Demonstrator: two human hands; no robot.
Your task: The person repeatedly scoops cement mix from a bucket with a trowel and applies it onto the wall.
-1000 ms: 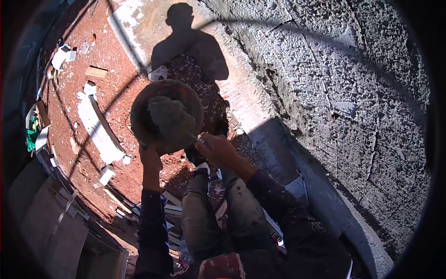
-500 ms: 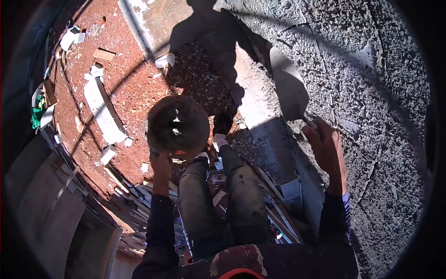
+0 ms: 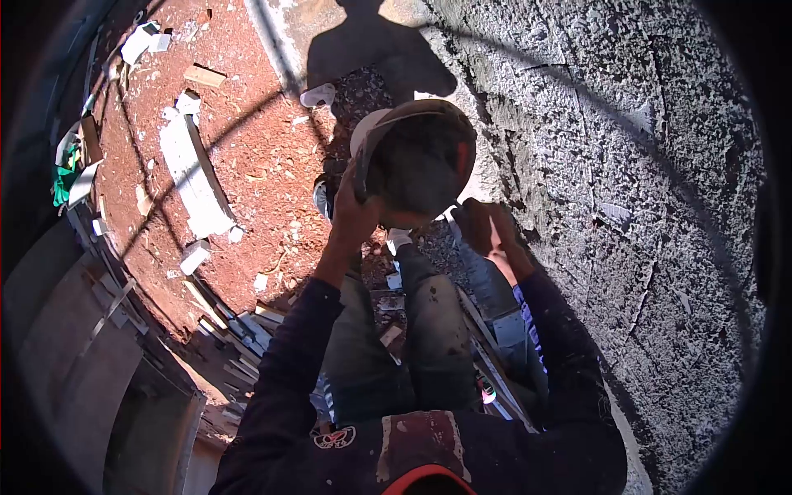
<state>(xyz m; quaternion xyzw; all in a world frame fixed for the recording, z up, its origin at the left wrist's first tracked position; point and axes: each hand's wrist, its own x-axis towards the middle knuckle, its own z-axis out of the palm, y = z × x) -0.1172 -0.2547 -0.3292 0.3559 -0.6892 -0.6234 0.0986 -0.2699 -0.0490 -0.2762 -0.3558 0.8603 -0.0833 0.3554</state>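
A round, deep metal bowl (image 3: 421, 165) is tilted in front of me, its dark inside facing me and its pale outer wall catching light. My left hand (image 3: 355, 216) is closed on its left edge. Just right of and below the bowl, my right hand (image 3: 488, 233) is closed around the handle of a trowel (image 3: 450, 211). Only a small light piece of the trowel shows; its blade is hidden, apparently behind or inside the bowl.
A rough grey plastered wall (image 3: 610, 223) fills the right side. Red soil (image 3: 256, 157) lies on the left, with a long white board (image 3: 191, 175), a wood block (image 3: 205, 76) and scraps. Several wood strips (image 3: 239, 330) are heaped at lower left. My legs (image 3: 437, 330) stand among planks.
My left hand has raised the bowl and brought it rightward, tilting it. My right hand has moved left from the wall to the bowl, and the trowel blade has gone out of sight.
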